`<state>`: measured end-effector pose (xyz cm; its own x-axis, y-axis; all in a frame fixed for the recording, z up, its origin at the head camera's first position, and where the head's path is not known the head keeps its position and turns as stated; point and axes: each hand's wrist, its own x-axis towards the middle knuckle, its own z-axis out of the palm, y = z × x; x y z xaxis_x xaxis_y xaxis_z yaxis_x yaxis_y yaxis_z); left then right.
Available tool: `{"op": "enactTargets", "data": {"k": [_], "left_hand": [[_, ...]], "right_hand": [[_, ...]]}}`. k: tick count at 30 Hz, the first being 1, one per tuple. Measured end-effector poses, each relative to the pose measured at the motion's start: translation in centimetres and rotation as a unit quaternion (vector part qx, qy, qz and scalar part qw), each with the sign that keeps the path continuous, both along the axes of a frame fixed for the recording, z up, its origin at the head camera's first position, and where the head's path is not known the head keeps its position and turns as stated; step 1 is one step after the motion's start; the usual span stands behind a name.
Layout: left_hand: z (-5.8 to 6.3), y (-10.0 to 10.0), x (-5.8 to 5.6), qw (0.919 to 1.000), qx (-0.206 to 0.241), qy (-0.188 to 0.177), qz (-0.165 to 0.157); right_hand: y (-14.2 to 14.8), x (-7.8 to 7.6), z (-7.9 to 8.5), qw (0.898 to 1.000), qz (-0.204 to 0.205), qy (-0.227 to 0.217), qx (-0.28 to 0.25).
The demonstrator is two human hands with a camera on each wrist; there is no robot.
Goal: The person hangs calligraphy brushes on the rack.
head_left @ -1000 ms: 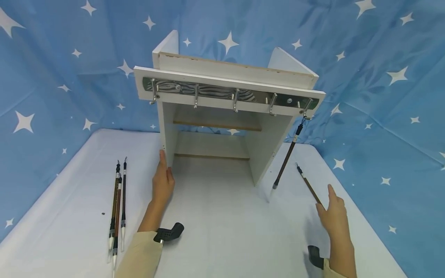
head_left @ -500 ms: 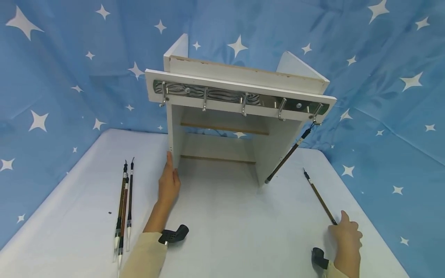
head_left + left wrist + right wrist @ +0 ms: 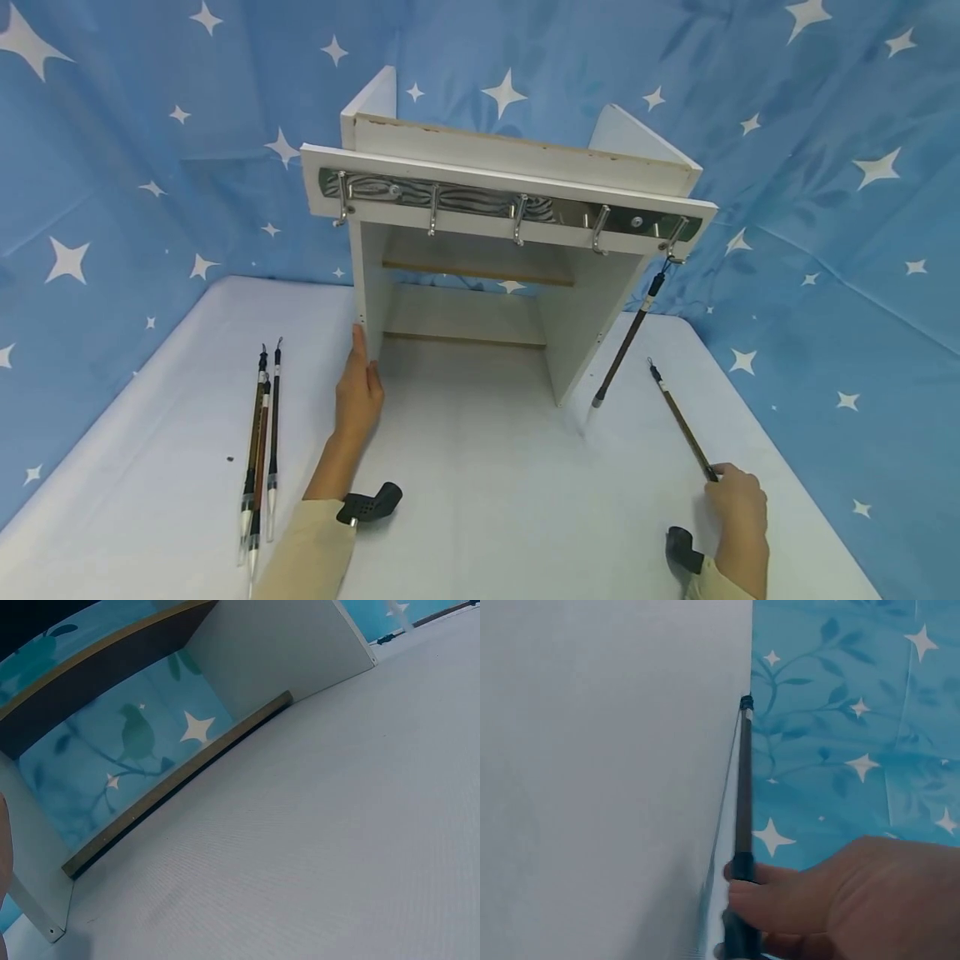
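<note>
Your right hand [image 3: 738,504] pinches a brush [image 3: 681,421] near its closer end, between thumb and fingers, to the right and in front of the white shelf [image 3: 517,157]. Your left hand [image 3: 358,400], fingers extended, rests against the shelf's left side panel [image 3: 372,287]. A hung brush [image 3: 630,346] dangles from the shelf's rightmost hook [image 3: 676,236], while three loose brushes [image 3: 274,408] lie left of the shelf.

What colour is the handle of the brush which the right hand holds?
The brush handle is mostly brown, with dark ends; the head view shows it best.
</note>
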<state>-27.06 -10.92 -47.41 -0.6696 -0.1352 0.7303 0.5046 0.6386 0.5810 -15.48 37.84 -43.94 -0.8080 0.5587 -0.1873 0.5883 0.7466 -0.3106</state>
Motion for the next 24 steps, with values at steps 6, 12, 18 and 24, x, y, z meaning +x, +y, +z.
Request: {"op": "enactTargets", "data": {"k": [6,12,18,24], "left_hand": [[0.1,-0.1,-0.1,0.9999,-0.002,-0.011,0.0],[0.1,-0.1,-0.2,1.0,-0.008,0.001,0.004],[0.1,-0.2,-0.1,0.9999,-0.01,0.01,0.005],[0.1,-0.1,0.0,0.9999,-0.01,0.013,0.005]], "right_hand": [[-0.9,-0.3,1.2,0.997,0.036,0.064,-0.025],[-1.9,-1.1,2.4,0.99,0.053,0.108,-0.077],[-0.9,-3.7,-0.8,0.973,0.095,0.172,-0.122],[-1.2,-5.8,-3.7,0.934,0.162,0.276,-0.158]]}}
